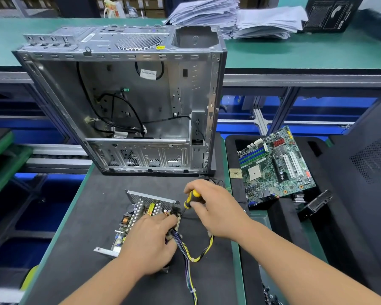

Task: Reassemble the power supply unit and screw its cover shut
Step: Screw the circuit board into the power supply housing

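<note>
Power supply unit (pixel 139 219) on black mat of desk (pixel 86 216), cover off, circuit board and coils exposed. Long axis diagonal: perforated metal end wall away from the person, bent flange end near, toward lower left. Lies directly under and just beyond left-hand fingers.

Left hand (pixel 150 245) laid over near right part of unit; fingers (pixel 171 219) curled down onto right edge, where wire bundle (pixel 189 256) leaves the housing (purple, black, yellow leads; runs toward the person past the wrist). Whether fingers pinch the edge or the wires: cannot tell.

Right hand (pixel 213 208) gripping screwdriver (pixel 190 199), fingers wrapped closed round yellow-and-black handle. Shaft angled down-left, tip at far right corner of unit, just beyond left fingertips.

Beyond both hands: open computer case (pixel 128 102), upright, interior facing the camera. Right of right-hand fingers, well apart: motherboard (pixel 275 166) lying on black tray (pixel 231 146).
</note>
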